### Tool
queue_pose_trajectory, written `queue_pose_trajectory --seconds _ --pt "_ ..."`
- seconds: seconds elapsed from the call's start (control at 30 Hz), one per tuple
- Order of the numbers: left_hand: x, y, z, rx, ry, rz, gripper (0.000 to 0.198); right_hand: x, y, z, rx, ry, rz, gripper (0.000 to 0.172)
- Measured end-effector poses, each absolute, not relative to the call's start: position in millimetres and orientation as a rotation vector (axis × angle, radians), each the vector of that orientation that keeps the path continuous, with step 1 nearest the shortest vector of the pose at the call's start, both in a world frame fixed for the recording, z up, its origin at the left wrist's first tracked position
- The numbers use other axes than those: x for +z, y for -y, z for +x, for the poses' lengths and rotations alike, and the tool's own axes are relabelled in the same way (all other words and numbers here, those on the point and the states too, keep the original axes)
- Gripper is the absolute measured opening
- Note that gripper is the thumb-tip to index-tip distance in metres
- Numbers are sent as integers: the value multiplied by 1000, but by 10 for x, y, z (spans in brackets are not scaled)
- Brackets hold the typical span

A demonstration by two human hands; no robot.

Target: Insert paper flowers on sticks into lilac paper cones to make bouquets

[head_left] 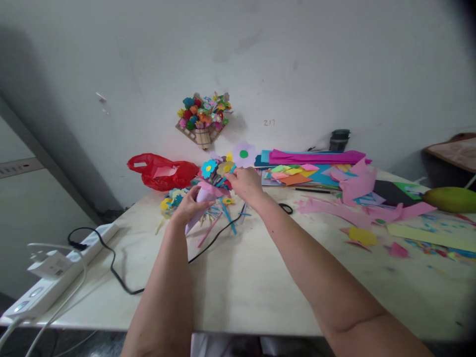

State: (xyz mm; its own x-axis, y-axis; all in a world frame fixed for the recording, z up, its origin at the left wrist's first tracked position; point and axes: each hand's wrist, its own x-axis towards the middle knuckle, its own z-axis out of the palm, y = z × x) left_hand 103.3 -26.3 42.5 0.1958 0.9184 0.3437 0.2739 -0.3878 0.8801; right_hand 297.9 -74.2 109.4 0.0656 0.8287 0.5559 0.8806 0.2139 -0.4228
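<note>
Pale, faintly stained tabletop (260,292) crowded along its far side
White power strip (94,243) at nine o'clock; red plastic bag (180,174) between ten and eleven; loose paper flowers (175,197) just nearer than it; magenta paper (316,157) over blue sheets at one; torn pink paper (359,191) at two; green mango-like fruit (451,199) and pale-yellow paper strip (431,237) near three.

The scene is dimly and softly lit. A faint shadow is cast rightward on the wall (297,59) by the hanging bouquet (204,116). Paper scraps (361,236) at right are slightly blurred, and the right-hand corners are darkened.
</note>
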Motion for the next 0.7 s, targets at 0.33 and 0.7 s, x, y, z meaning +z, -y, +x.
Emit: queue_pose_trajectory --seconds 0.33,0.7 --pt "412 245 1033 1207 -1080 1797 57 1113 752 2988 -98 1753 -1607 33" --pt "448 287 1079 1186 -1066 1800 59 1066 782 2919 -157 1752 -1630 32"
